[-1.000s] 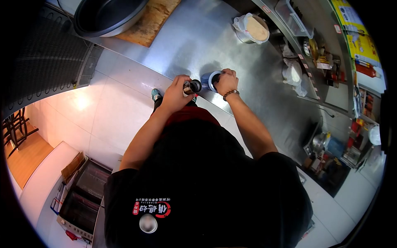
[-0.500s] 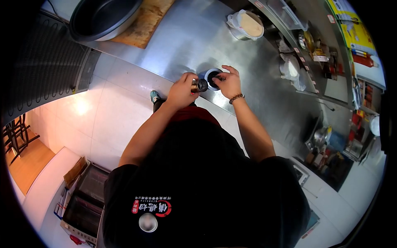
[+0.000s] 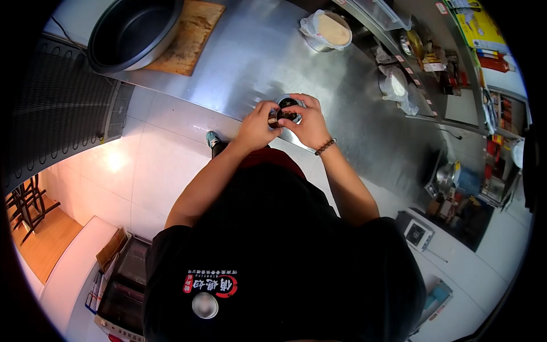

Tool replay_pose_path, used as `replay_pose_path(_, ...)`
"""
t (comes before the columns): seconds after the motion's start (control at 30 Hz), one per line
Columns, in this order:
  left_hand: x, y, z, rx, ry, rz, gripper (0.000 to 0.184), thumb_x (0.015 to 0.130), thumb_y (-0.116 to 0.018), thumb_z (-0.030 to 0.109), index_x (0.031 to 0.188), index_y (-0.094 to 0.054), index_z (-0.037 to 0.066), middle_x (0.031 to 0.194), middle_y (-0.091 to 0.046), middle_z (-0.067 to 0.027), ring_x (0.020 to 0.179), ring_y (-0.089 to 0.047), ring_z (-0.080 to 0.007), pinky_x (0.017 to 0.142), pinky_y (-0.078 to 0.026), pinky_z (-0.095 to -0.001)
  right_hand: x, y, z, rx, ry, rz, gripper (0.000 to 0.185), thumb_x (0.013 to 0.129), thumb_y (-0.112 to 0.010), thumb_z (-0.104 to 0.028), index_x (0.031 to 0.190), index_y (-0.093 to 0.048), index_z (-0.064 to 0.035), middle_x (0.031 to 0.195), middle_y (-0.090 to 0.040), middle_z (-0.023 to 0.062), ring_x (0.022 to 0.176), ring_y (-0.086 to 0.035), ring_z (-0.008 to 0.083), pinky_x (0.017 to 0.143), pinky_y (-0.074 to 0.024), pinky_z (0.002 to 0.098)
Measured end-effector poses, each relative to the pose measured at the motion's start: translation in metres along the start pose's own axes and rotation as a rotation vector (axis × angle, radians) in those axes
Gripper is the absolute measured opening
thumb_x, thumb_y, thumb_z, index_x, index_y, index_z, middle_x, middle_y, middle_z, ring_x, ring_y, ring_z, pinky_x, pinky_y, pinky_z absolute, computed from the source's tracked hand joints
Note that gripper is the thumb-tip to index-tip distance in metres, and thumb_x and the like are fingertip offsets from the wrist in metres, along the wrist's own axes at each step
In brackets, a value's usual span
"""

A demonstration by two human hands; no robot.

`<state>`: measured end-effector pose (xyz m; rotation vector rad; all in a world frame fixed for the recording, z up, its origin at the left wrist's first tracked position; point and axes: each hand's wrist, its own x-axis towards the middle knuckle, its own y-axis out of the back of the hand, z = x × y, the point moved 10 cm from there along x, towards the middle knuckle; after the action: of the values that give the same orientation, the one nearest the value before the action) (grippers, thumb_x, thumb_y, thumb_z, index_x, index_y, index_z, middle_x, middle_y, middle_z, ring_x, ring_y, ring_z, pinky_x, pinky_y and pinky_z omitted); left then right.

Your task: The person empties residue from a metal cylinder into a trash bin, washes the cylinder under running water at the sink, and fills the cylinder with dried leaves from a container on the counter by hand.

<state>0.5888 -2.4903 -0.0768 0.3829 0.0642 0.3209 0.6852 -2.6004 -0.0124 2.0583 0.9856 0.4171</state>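
My left hand (image 3: 256, 126) is wrapped round a small dark, shiny cylinder (image 3: 273, 119) at the front edge of the steel counter (image 3: 245, 68). My right hand (image 3: 309, 121), with a beaded bracelet at the wrist, has its fingertips together over the cylinder's open top. Whether something small is pinched between them is too small to tell. Just behind the fingers stands a round container (image 3: 289, 101) with a pale rim and dark inside, partly hidden by my right hand.
A large black pot (image 3: 134, 34) and a wooden board (image 3: 196, 34) lie at the back left. A bag-lined tub (image 3: 333, 31) stands at the back. Shelves with jars and packets (image 3: 436, 60) run along the right. A shoe (image 3: 212, 138) shows below the counter edge.
My right hand has moved from the round container to the small cylinder's mouth, and both hands are now together. The view has shifted slightly.
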Motion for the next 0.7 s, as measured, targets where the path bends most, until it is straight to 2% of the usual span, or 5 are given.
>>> replay_pose_path(0.27, 0.001, 0.001, 0.0, -0.045, -0.025, 0.037, 0.066, 0.077, -0.09, 0.017, 0.133, -0.057, 0.008, 0.13, -0.064, -0.0178, 0.116, -0.068, -0.0405, 0.097, -0.057, -0.047, -0.002, -0.002, 0.005, 0.003, 0.057, 0.022, 0.021, 0.087, -0.085, -0.02, 0.107, -0.085, -0.0119, 0.137, -0.07, 0.0103, 0.135, -0.054, 0.0367, 0.115, -0.0445, 0.0469)
replay_pose_path(0.5, 0.001, 0.003, 0.003, -0.057, -0.034, 0.047, 0.066, 0.077, -0.09, 0.017, 0.133, -0.057, 0.008, 0.129, -0.064, -0.0179, 0.116, -0.068, -0.04, 0.097, -0.057, -0.0456, 0.001, 0.006, -0.004, 0.045, 0.0, 0.008, 0.014, 0.085, -0.087, -0.019, 0.097, -0.083, -0.0127, 0.13, -0.072, 0.0062, 0.128, -0.058, 0.0352, 0.112, -0.0462, 0.0462)
replay_pose_path(0.7, 0.001, 0.005, 0.003, -0.07, -0.03, 0.047, 0.065, 0.077, -0.09, 0.016, 0.132, -0.058, 0.009, 0.128, -0.065, -0.0179, 0.117, -0.068, -0.04, 0.097, -0.057, -0.0455, 0.0, 0.005, -0.012, -0.042, 0.149, 0.056, 0.012, 0.086, -0.086, -0.019, 0.096, -0.082, -0.0125, 0.123, -0.074, 0.0049, 0.123, -0.061, 0.034, 0.109, -0.0476, 0.0466)
